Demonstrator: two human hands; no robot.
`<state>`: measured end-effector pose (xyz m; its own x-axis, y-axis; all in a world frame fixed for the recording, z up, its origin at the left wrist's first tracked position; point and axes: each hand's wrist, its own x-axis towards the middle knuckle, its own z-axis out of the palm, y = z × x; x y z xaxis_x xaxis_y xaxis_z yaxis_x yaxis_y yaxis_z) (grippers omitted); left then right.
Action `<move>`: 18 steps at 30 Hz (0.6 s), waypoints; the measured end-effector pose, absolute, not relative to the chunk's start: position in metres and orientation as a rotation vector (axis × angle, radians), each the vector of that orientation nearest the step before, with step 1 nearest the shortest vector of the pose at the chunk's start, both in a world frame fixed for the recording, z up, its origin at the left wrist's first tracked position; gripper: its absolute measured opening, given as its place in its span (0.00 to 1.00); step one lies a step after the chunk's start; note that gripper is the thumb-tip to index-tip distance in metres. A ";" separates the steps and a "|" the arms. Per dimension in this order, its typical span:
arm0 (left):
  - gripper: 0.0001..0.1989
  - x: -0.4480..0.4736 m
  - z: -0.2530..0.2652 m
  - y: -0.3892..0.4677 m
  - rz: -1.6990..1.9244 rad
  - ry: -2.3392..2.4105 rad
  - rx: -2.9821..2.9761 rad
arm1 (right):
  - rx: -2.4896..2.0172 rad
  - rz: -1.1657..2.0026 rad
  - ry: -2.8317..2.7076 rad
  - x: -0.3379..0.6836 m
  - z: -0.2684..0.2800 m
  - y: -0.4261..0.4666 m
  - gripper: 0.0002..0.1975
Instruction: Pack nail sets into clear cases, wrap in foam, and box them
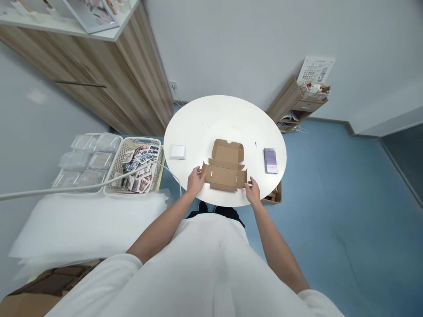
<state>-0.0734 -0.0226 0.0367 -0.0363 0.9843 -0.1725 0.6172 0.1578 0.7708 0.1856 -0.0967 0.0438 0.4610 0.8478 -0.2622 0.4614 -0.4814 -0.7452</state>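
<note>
An unfolded brown cardboard mailer box [224,176] lies on the white oval table [224,116], its lid panel spread toward the far side and its side flaps partly raised. My left hand [195,181] has its fingers closed at the box's left flap. On the opposite side, my right hand [253,192] pinches the near corner of the right flap between thumb and fingers. Left of the box sits a small white packet [178,152]. To the right is a stack of purple cards [270,160], blurred in the picture.
Left of the table stand a white basket of printed packets [140,165] and several clear plastic boxes [89,160]. A white cable [132,172] crosses above them. White sheets [95,220] lie nearer me. A cardboard carton [277,196] is under the table's right edge; a wooden shelf [292,103] stands behind.
</note>
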 end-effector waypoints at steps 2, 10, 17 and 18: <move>0.24 -0.076 0.038 -0.031 0.633 1.771 1.736 | -2.167 0.767 -1.039 0.182 0.041 -0.100 0.33; 0.23 -0.070 0.041 -0.053 0.299 1.347 2.361 | -2.270 0.703 -1.080 0.192 0.051 -0.080 0.34; 0.15 -0.057 0.036 -0.045 0.178 1.268 2.423 | -2.264 0.836 -1.199 0.199 0.057 -0.033 0.32; 0.14 -0.056 0.035 -0.045 0.173 1.269 2.419 | -2.267 0.863 -1.211 0.201 0.056 -0.028 0.32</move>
<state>-0.0558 -0.0450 0.0348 0.5797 0.8114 -0.0751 0.7615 -0.5066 0.4043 0.2006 -0.0282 0.0563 0.4257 0.8459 -0.3215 0.5802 -0.5277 -0.6203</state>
